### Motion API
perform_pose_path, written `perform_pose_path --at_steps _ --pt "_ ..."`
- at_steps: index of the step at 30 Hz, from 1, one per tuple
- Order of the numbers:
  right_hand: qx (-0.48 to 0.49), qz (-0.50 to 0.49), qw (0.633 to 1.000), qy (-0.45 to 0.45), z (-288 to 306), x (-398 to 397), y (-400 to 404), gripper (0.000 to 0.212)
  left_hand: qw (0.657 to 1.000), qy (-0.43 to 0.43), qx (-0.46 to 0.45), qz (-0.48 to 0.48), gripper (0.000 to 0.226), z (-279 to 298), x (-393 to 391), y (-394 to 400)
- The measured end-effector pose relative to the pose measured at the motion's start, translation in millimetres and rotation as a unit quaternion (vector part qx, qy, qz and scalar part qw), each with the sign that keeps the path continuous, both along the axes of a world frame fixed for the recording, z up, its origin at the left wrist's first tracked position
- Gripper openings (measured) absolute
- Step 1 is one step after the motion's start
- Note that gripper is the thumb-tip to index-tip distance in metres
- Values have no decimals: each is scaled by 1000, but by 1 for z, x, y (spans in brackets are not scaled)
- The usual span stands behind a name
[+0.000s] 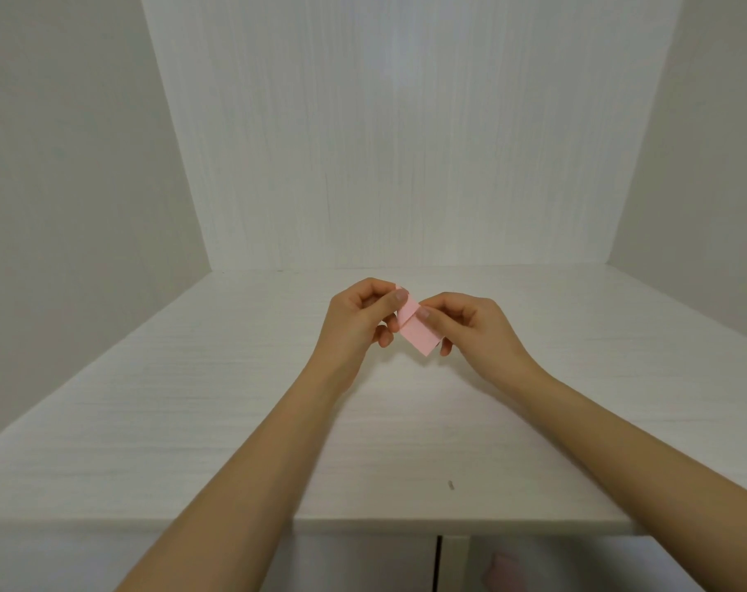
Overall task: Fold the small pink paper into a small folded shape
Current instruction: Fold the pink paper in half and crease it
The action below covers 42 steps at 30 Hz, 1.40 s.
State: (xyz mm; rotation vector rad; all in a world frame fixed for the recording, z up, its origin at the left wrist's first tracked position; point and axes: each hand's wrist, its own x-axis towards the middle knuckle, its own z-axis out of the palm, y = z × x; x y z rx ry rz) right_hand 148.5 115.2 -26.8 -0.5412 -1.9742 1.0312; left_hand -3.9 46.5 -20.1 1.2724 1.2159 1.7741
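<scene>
A small pink paper (416, 331), folded into a narrow strip, is held in the air above the middle of the white table (192, 420). My left hand (359, 318) pinches its upper end between thumb and fingers. My right hand (470, 324) pinches the strip from the right, its thumb lying on the paper near a fold line. The strip slants from upper left to lower right, and its lower end sticks out free between the two hands.
The table sits in a white alcove with a back wall (406, 143) and side walls on both sides. A small dark mark (450, 485) lies on the tabletop near the front edge. Below the edge, cabinet doors and a blurred pink object (502, 570) show.
</scene>
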Motion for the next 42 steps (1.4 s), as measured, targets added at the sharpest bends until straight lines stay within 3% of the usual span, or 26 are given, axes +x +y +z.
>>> perform_pose_path --at_steps 42 --pt "-20 -4 1000 -6 3 0 -3 19 1000 11 -1 6 9 1 -1 -2"
